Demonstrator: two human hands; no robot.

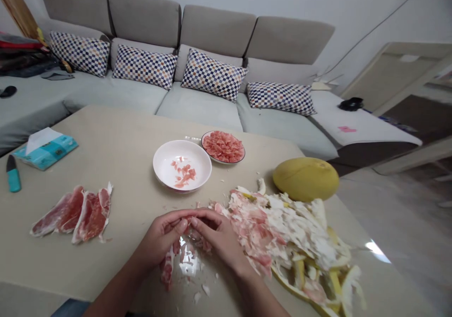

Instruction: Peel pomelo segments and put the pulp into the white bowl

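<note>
We grasped a pomelo segment [168, 266] between the left hand [160, 237] and right hand [215, 234], both curled with fingers closed over it. The segment was held just above the tabletop [116, 166], beside a heap of pith and peel [293, 232]. A white bowl [181, 165] containing pulp stood beyond the hands.

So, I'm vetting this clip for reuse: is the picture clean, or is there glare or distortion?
Head view: a glare patch sits on the glossy table at right; wide-angle distortion bows the sofa and table edges; the left hand and right hand look sharp under soft, even light.
</note>
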